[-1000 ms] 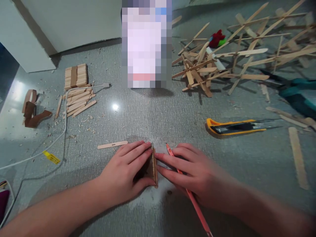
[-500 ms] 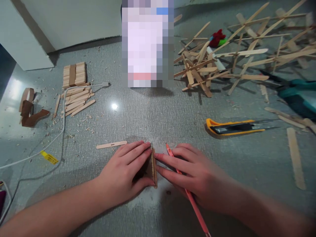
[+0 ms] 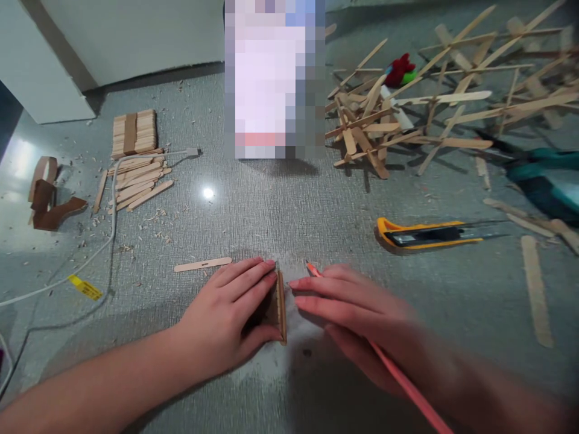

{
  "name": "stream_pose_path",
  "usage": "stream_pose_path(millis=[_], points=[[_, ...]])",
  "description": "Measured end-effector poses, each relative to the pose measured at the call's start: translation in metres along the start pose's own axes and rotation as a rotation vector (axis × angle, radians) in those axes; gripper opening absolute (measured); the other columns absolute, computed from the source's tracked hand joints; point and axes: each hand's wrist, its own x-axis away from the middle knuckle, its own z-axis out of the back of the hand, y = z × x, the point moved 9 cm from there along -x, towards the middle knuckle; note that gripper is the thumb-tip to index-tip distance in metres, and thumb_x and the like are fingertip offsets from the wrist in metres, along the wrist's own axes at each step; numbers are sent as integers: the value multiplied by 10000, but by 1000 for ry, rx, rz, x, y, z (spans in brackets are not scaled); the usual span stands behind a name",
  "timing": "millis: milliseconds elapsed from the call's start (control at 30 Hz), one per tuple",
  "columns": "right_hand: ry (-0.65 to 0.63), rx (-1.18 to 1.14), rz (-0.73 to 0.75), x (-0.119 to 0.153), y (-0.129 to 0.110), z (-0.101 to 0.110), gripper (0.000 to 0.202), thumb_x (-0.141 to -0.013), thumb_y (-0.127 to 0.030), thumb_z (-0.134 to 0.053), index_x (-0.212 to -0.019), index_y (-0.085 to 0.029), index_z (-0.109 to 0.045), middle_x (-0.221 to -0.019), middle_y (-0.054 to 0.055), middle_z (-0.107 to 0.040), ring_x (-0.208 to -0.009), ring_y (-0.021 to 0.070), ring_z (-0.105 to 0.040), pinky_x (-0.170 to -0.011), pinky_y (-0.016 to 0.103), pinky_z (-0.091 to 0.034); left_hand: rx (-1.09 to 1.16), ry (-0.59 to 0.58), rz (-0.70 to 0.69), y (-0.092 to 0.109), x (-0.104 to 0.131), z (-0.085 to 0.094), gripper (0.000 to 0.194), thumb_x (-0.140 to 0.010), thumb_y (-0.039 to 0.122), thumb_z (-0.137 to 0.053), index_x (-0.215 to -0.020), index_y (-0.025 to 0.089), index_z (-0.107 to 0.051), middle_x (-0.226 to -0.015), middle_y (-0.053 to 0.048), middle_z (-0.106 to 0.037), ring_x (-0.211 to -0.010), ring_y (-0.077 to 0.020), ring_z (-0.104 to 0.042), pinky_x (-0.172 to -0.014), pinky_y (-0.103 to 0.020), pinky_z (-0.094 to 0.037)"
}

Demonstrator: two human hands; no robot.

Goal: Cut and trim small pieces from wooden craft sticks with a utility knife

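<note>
Down at six o'clock the left hand (image 3: 226,307) is clamping its grip on the wood (image 3: 281,310), seemingly steadying it, while the right hand (image 3: 362,307), just off toward three, is gripping the pencil (image 3: 407,383), likely leaving two fingers free.

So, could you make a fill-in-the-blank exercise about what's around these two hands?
In the picture, the slim pink pencil in the right hand lies to the ____ of the small flat brown piece.
The bundle of pale wooden sticks has a ____ band.
Beside the thin white cable is a ____ tag.

Missing words: right; brown; yellow.
</note>
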Motion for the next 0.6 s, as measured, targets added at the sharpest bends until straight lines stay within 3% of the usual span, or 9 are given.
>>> stream_pose_path(millis=[100, 200, 267, 367, 433, 600], points=[[16, -105, -121, 3, 5, 4, 297, -1062, -228, -383, -1244, -214, -616, -1280, 126, -663, -1145, 206, -654, -925, 360, -560, -6, -9, 4, 0, 0, -1, 628, -984, 551, -590, -1398, 82, -532, -1439, -193, -608, -1356, -327, -569, -1082, -541, -546], [84, -213, -255, 7, 10, 7, 343, -1087, -369, -331, -1057, -231, -643, -1093, 89, -642, -975, 182, -667, -792, 312, -570, -7, -19, 6, -1, 0, -1, 630, -989, 556, -576, -1397, 78, -535, -1447, -190, -603, -1355, -328, -568, -1079, -542, -548], [112, -266, -318, 8, 13, 5, 290, -1070, -326, -387, -918, -233, -616, -956, 46, -617, -842, 150, -649, -722, 281, -549, -9, -15, 5, -1, 0, 0, 633, -990, 556, -574, -1393, 69, -538, -1446, -190, -604, -1353, -329, -570, -1077, -543, -549], [113, -271, -341, 7, 15, -2, 111, -951, -154, -570, -875, -235, -582, -889, 4, -636, -749, 119, -641, -664, 251, -522, -11, -7, 1, -1, -1, 1, 620, -994, 553, -568, -1378, 67, -548, -1432, -192, -615, -1344, -327, -576, -1069, -539, -554], [130, -256, -333, 6, 15, -4, 170, -881, -83, -625, -862, -239, -562, -829, -20, -647, -692, 108, -635, -621, 238, -509, -12, -6, 0, 0, -1, 1, 611, -994, 551, -568, -1377, 76, -549, -1426, -190, -620, -1335, -324, -585, -1065, -531, -557], [197, -217, -296, 4, 12, 0, 240, -853, -65, -659, -780, -239, -511, -791, -40, -674, -618, 76, -631, -558, 197, -496, -16, -19, 3, 0, -2, -1, 606, -992, 539, -576, -1373, 68, -548, -1434, -185, -615, -1337, -330, -581, -1060, -533, -557]])
